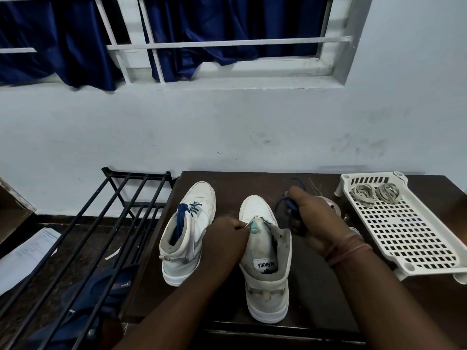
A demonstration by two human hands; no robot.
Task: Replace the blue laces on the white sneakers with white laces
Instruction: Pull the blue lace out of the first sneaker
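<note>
Right white sneaker (265, 261) stands on the dark table (316, 286), toe toward the wall, no lace in it, label inside reads ALBANIA upside down. Left hand (225, 242) pinches the tongue and collar edge at the shoe's left side, fingers curled onto the fabric. Right hand (318, 221) just right of that shoe, fingers closed round a bunched blue lace (290, 205), loops sticking out above and left of the fist; thread bands on the wrist. Left white sneaker (187, 231) just beside, partly covered by the left hand, blue lace still in its upper eyelets and dangling into the opening. Two coiled white laces (376, 193) lie in the far end of a white perforated tray (409, 236) at the table's right edge, well apart from the shoes. A roundish object behind the right hand is mostly hidden, can't tell what. Black metal rack (101, 223) left of the table, papers (27, 253) and dark blue cloth (101, 294) on the floor below it. Blue curtain (202, 34) at the barred window above.
</note>
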